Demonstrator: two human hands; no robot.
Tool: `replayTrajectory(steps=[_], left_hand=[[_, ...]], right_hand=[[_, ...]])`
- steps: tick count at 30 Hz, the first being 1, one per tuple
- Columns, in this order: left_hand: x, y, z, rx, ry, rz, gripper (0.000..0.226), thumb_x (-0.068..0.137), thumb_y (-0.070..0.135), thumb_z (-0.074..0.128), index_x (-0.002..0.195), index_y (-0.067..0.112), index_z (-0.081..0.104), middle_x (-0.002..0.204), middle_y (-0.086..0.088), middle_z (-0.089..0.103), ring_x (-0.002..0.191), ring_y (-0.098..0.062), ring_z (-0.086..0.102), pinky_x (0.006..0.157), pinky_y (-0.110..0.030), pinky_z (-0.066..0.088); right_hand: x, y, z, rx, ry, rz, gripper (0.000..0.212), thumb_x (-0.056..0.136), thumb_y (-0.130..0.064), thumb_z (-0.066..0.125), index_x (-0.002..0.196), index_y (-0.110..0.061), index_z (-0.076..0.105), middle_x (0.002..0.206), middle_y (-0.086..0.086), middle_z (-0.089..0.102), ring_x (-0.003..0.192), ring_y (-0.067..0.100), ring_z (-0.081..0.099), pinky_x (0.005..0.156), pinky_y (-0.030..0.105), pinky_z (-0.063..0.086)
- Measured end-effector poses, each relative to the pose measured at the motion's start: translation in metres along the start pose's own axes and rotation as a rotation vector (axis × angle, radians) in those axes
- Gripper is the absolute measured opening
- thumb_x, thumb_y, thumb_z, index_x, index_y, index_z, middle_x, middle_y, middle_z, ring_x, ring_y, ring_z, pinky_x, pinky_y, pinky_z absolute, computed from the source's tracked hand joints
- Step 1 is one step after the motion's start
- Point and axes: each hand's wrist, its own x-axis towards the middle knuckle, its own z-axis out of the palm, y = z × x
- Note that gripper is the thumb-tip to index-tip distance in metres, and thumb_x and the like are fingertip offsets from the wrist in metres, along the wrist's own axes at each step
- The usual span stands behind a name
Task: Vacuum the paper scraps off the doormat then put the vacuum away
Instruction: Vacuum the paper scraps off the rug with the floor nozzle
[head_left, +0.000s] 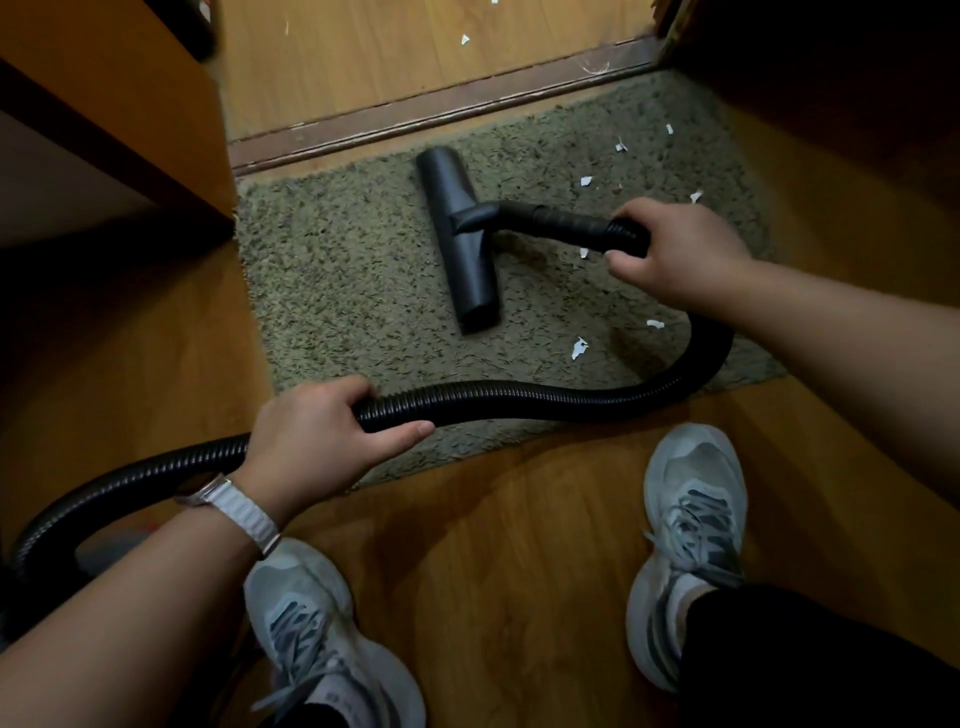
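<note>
Dim, warm indoor light, corners falling into deep shadow, wide-angle bending at edges, slightly soft focus.

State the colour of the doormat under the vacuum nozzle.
The doormat is a mottled olive green with darker flecks, seen in the head view, the only view.

Home entryway: doormat (363, 291), door threshold (441, 111), wood-look floor (519, 545).

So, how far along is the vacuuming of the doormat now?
Roughly half. The left part of the doormat looks clean. The right hand grips the hose behind the nozzle, which rests mid-mat; the left hand holds the hose further back. Left to do: the paper scraps on the right part, then putting everything away.
</note>
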Motion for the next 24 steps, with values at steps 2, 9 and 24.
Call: replayTrajectory(steps=[2,9,24], left_hand=[[0.000,-0.001,0.001,0.000,0.007,0.009,0.074,0.058,0.096,0.029,0.071,0.029,0.057,0.052,0.010,0.055,0.053,-0.003,0.052,0.047,-0.023,0.039],[-0.004,0.004,0.010,0.029,-0.021,0.044,0.085,0.053,0.102,0.018,0.073,0.030,0.058,0.056,0.012,0.055,0.055,0.000,0.050,0.045,-0.024,0.032],[-0.012,0.024,0.028,0.057,-0.025,0.127,0.081,0.058,0.100,0.021,0.071,0.030,0.061,0.050,0.012,0.050,0.048,-0.003,0.044,0.044,-0.023,0.035]], right_hand=[[-0.007,0.010,0.000,0.015,0.052,0.066,0.035,0.087,-0.042,0.062,0.119,-0.027,0.059,0.101,0.008,0.067,0.091,0.033,0.061,0.072,0.037,0.050],[-0.038,0.031,-0.005,0.002,-0.037,0.063,0.035,0.088,-0.039,0.065,0.121,-0.028,0.059,0.094,0.005,0.066,0.080,0.026,0.058,0.066,0.034,0.048],[-0.129,0.100,-0.036,0.042,-0.073,0.159,0.046,0.081,-0.032,0.074,0.126,-0.029,0.062,0.098,0.004,0.067,0.087,0.023,0.060,0.072,0.036,0.048]])
